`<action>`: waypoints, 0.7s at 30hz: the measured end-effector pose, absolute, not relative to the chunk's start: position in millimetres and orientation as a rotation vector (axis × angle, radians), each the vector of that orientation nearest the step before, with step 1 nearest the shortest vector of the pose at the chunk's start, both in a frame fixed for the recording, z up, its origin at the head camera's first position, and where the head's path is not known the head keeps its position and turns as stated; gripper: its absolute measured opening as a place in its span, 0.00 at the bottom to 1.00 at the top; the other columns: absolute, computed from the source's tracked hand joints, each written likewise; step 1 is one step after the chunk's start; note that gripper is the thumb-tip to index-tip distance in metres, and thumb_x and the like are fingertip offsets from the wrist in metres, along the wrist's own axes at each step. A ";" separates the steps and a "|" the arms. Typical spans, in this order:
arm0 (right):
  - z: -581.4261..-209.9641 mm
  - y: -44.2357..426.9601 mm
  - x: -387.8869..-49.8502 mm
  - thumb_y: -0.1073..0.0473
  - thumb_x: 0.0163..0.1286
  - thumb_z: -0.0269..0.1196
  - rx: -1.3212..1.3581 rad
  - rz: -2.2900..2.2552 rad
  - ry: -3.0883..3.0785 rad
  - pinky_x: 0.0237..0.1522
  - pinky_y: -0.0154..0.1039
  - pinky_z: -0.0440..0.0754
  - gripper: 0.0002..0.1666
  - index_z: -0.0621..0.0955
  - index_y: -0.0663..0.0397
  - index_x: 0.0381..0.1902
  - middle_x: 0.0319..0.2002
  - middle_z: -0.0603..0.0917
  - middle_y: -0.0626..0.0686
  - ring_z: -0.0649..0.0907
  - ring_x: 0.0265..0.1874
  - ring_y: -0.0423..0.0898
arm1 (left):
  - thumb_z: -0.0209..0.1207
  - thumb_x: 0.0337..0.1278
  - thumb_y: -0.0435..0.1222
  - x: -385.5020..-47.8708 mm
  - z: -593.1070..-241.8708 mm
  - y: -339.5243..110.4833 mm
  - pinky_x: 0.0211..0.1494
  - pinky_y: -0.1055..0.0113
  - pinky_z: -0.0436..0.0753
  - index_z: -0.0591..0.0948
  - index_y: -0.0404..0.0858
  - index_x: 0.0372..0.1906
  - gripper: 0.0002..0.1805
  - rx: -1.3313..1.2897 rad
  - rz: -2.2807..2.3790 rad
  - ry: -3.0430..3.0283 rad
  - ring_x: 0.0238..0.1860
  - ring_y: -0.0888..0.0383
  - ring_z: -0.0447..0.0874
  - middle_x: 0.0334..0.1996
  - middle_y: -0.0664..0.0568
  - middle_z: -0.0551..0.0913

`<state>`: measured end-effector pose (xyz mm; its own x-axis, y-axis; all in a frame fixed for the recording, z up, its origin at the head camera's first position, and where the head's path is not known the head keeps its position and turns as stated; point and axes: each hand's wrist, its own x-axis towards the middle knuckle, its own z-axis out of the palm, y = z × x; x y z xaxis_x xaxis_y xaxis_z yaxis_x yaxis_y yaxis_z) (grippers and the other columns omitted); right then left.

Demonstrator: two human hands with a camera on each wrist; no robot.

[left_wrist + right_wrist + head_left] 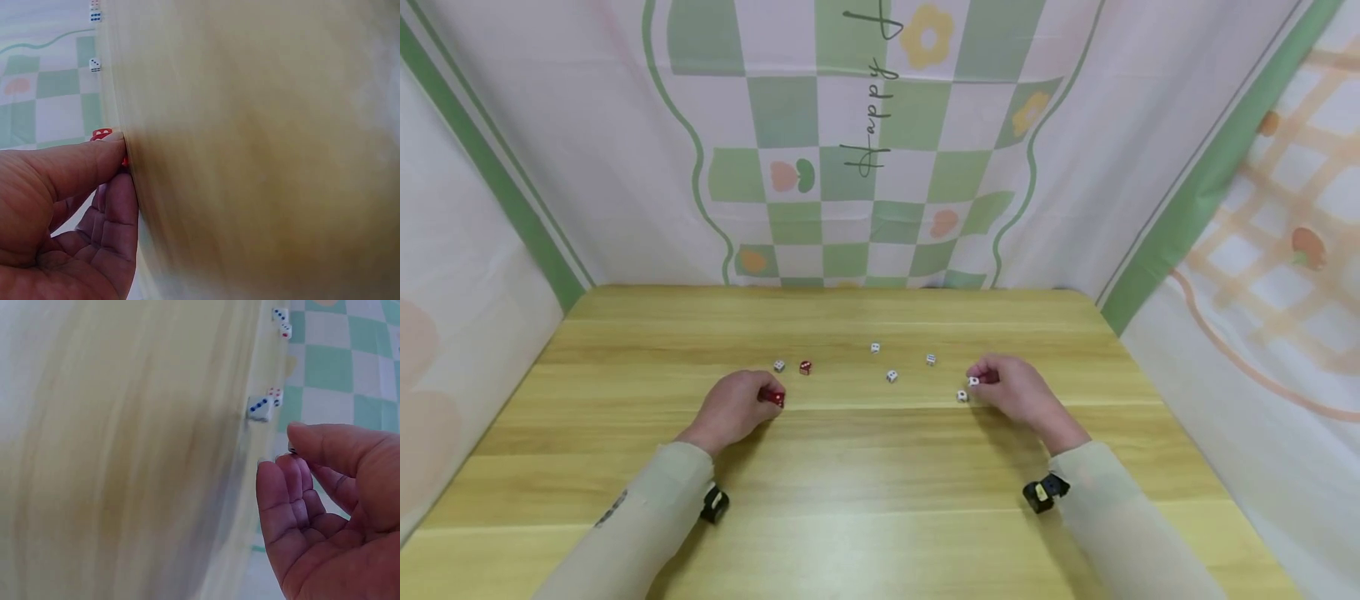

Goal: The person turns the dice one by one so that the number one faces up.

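My left hand (735, 408) pinches a red die (778, 400) between thumb and fingers, low over the wooden table. In the left wrist view the thumb covers most of that die. Beyond these fingers lie a second red die (806, 367) and a white die (779, 366). On the other side, my right hand (1011, 389) holds a white die (973, 381) at its fingertips; only a sliver of it shows in the right wrist view. Just beside this hand a white die (962, 397) rests on the table, large in the right wrist view with blue pips (259, 408).
Between the hands, towards the back, lie three more white dice: one farthest back (876, 347), one nearer (891, 377) and one to the right (931, 360). A printed cloth (850, 117) hangs behind the wooden table (865, 500). Each wrist carries a small black camera (715, 504).
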<state>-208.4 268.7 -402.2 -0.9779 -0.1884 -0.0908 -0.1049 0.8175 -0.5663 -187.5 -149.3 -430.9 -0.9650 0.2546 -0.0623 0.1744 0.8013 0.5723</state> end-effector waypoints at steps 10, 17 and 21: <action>-412.9 272.9 -210.5 0.62 0.70 0.67 -0.206 -0.823 2.807 0.54 0.53 0.82 0.07 0.85 0.56 0.44 0.43 0.86 0.55 0.83 0.45 0.50 | 0.69 0.63 0.31 -186.3 -428.7 -147.8 0.52 0.52 0.84 0.87 0.38 0.44 0.07 0.309 0.872 2.847 0.42 0.54 0.84 0.40 0.50 0.88; -418.1 271.9 -210.3 0.63 0.68 0.68 -0.229 -0.838 2.791 0.49 0.47 0.81 0.07 0.86 0.56 0.43 0.40 0.87 0.53 0.83 0.41 0.48 | 0.69 0.63 0.31 -186.5 -429.4 -147.7 0.51 0.53 0.84 0.87 0.39 0.44 0.07 0.301 0.870 2.842 0.41 0.55 0.83 0.40 0.51 0.88; -417.5 270.9 -209.6 0.63 0.69 0.68 -0.221 -0.857 2.769 0.48 0.44 0.80 0.07 0.86 0.57 0.44 0.41 0.87 0.53 0.82 0.41 0.47 | 0.69 0.63 0.31 -186.8 -429.6 -147.6 0.52 0.53 0.84 0.87 0.39 0.44 0.07 0.306 0.864 2.847 0.41 0.55 0.83 0.40 0.51 0.88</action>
<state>-209.6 270.9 -417.5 -0.9611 -0.2115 -0.1775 -0.0743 0.8173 -0.5714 -186.8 -147.6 -429.6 -0.9678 0.2373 -0.0840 0.1506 0.8130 0.5624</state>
